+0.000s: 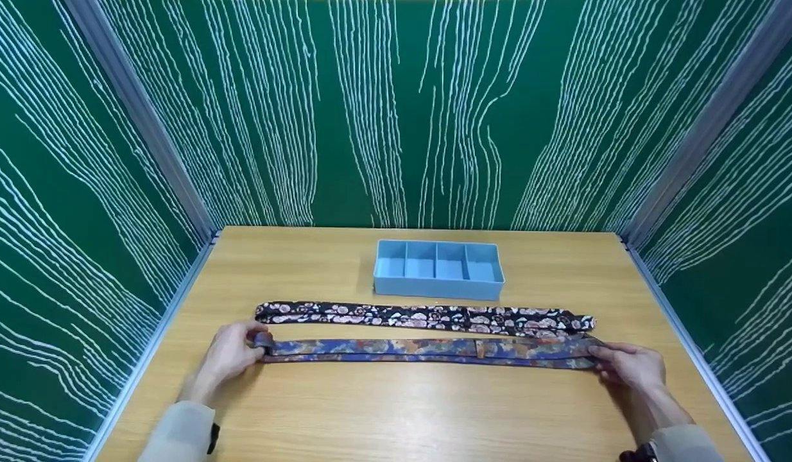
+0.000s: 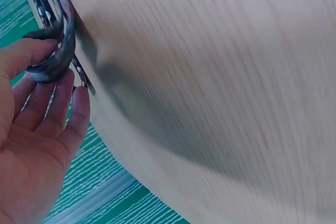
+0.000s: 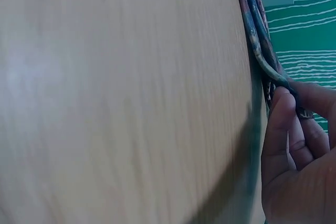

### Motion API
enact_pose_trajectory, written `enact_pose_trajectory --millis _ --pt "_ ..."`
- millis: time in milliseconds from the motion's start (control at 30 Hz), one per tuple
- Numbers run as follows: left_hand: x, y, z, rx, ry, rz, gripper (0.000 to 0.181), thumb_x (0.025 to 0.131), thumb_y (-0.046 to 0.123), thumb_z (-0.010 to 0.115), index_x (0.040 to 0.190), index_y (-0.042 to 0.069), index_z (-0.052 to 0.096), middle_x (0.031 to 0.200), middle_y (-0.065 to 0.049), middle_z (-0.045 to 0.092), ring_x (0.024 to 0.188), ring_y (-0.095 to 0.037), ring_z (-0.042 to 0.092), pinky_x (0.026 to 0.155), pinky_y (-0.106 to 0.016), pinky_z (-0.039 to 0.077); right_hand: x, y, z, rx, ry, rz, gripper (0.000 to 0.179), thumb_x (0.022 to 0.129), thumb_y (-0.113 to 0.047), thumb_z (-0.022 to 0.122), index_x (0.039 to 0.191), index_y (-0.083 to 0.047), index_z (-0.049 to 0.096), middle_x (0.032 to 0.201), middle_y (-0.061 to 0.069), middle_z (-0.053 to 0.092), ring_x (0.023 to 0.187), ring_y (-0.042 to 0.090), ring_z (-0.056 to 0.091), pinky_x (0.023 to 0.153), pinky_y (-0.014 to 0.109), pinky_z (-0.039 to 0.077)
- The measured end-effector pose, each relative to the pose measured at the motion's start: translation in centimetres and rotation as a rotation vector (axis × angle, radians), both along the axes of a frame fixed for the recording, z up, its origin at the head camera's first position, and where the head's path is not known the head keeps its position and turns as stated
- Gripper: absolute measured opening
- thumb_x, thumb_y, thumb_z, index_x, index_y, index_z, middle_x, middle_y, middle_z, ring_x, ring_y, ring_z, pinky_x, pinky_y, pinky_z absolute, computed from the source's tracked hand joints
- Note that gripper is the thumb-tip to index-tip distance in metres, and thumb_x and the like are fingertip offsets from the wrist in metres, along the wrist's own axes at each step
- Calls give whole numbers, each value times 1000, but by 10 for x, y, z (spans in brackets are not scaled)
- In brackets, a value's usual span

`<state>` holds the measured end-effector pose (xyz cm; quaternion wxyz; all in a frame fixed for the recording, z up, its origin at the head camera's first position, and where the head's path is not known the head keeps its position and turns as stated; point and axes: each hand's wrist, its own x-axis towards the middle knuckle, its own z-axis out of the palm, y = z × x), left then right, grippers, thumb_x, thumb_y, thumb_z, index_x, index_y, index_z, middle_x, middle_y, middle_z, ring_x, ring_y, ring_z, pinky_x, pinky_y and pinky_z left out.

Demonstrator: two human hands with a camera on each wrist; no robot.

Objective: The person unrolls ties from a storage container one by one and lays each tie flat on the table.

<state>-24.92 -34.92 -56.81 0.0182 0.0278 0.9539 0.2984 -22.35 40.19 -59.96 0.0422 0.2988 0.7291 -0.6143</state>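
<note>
A blue necktie [image 1: 383, 348] with orange and grey blotches stretches sideways between both hands, folded lengthwise in layers. At its left end, my left hand [image 1: 231, 351] pinches the looped fold [image 2: 62, 59] between thumb and fingers. My right hand [image 1: 630, 367] pinches the opposite end; in the right wrist view the thumb and fingertips [image 3: 283, 103] close on the tie's edge. Just behind lies a black necktie [image 1: 421, 317] with pink and white flowers, also folded and laid nearly parallel. Its right end is close beside the blue tie's right end.
A light blue box [image 1: 438, 287] with several compartments stands behind the ties on the wooden table [image 1: 396, 410]. Green panels [image 1: 409, 128] with white wavy lines enclose the back and sides, with grey metal posts [image 1: 146, 115] at the corners.
</note>
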Motion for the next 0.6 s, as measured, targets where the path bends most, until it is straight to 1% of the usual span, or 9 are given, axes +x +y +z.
enact_pose_trajectory --millis 100,167,200,267,333,367,433,500,600 --pt "0 -4 0 0 19 -4 39 88 -2 81 128 1 79 126 -24 81 112 -36 77 105 -60 63 0 2 0 -4 -10 -22 10 96 -16 89 106 -16 87 73 -4 80 65 9 77 64 28 68" --pt "0 -7 0 -6 27 2 34 87 -1 82 121 4 81 121 -20 83 111 -35 76 105 -59 62 0 3 0 -11 -14 -35 6 97 -15 88 101 -19 87 73 -5 80 65 9 77 64 28 67" --pt "1 -8 0 -10 26 8 31 86 0 83 116 6 81 116 -17 83 108 -33 75 102 -56 62 0 4 0 -22 -16 -42 7 97 -14 88 98 -21 86 73 -4 81 65 9 77 64 28 67" --pt "1 -11 1 -13 13 12 23 84 1 86 104 10 80 104 -12 82 97 -27 73 91 -47 62 0 5 0 -35 -19 -50 9 96 -14 88 94 -22 86 73 -3 81 65 10 77 63 29 67" --pt "1 -14 3 -1 -24 14 20 83 4 89 94 12 75 92 -8 79 82 -21 70 77 -37 59 0 5 0 -46 -25 -58 12 96 -13 89 91 -24 85 73 -3 81 65 10 77 63 29 67" --pt "1 -15 5 13 -51 12 22 83 5 91 90 13 72 88 -7 77 75 -19 68 69 -33 56 -1 6 0 -51 -26 -56 14 96 -13 89 90 -25 85 73 -3 81 65 10 77 63 29 67" --pt "2 -17 8 42 -102 3 27 82 8 94 87 13 68 85 -6 74 68 -17 64 60 -28 50 0 6 0 -60 -20 -51 16 96 -13 89 87 -26 85 72 -3 81 64 10 76 62 29 67" --pt "2 -18 11 75 -159 -6 32 81 12 98 85 12 66 87 -7 73 67 -18 63 58 -27 48 0 6 0 -74 -11 -48 22 96 -12 89 83 -28 83 71 -3 81 62 9 76 61 28 67" --pt "3 -20 13 98 -228 -10 40 77 21 104 83 12 65 93 -5 70 77 -18 59 61 -27 45 0 6 0 -93 9 -54 21 95 -10 89 83 -26 84 68 -2 80 60 9 76 59 27 67"
